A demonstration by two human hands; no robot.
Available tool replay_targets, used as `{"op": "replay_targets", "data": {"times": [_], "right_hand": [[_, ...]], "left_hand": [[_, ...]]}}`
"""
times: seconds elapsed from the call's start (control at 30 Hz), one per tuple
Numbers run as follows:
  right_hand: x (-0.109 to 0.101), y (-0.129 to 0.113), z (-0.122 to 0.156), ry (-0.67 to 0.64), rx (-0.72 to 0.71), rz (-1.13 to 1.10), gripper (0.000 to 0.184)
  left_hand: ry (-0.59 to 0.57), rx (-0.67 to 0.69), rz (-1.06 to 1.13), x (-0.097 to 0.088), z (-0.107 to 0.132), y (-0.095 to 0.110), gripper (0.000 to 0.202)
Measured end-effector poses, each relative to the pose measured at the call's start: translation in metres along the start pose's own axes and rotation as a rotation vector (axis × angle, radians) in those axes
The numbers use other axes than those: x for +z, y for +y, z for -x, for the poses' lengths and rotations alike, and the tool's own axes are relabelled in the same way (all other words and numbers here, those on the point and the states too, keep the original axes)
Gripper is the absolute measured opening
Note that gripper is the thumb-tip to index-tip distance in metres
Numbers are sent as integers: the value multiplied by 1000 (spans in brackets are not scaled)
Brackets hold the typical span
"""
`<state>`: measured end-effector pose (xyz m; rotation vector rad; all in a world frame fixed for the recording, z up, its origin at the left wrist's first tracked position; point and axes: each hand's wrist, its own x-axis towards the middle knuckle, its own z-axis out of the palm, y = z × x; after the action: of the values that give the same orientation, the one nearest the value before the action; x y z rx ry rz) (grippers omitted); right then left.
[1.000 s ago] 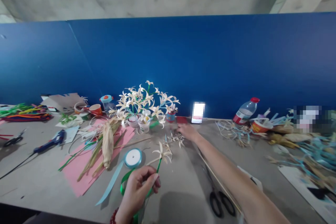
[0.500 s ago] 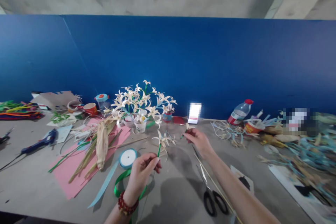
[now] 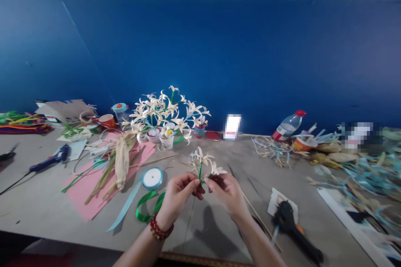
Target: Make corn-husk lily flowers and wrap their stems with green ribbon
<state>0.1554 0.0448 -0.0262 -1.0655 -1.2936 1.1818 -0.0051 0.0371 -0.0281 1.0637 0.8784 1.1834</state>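
My left hand (image 3: pixel 179 195) pinches the green-wrapped stem of a craft flower spray (image 3: pixel 203 157) with pale curled petals. Close beside it, my right hand (image 3: pixel 230 194) grips a smaller craft flower (image 3: pixel 218 170) by its short green stem. The two stems come together between my fingertips; whether they touch is hard to make out. Behind them, many similar cream blossoms (image 3: pixel 171 110) stand in small cups. A loop of green ribbon (image 3: pixel 142 212) lies left of my left hand, near a spool of light blue ribbon (image 3: pixel 152 178).
Right of my right arm lies a black glue gun (image 3: pixel 291 227); a blue one (image 3: pixel 52 161) lies far left. Dried husks (image 3: pixel 122 162) rest on pink paper (image 3: pixel 78 200). A red-capped bottle (image 3: pixel 286 127) leans at the back, with tangled blue strands (image 3: pixel 369 175) to the right.
My right hand has come down and left with its flower to meet the left hand. The black glue gun now shows on the right, and my arm mostly covers the scissors.
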Motion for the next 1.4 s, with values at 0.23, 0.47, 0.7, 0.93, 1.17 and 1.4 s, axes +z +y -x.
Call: {"op": "replay_targets", "data": {"times": [0.23, 0.47, 0.7, 0.93, 1.17, 1.4], "right_hand": [[5, 5, 6, -25, -83, -8, 16], [2, 2, 8, -68, -115, 68, 15], [3, 1, 10, -6, -118, 10, 13], [3, -5, 8, 62, -69, -43, 18], [8, -3, 8, 94, -10, -142, 24], [12, -6, 9, 79, -47, -129, 26]], "left_hand": [[9, 4, 43, 4, 0, 4, 29], [-10, -3, 61, 6, -1, 6, 29], [-9, 7, 57, 6, 1, 6, 27], [-1, 6, 41, 4, 3, 7, 25], [-26, 22, 14, 2, 7, 10, 25], [-29, 29, 38, 2, 7, 10, 23]]}}
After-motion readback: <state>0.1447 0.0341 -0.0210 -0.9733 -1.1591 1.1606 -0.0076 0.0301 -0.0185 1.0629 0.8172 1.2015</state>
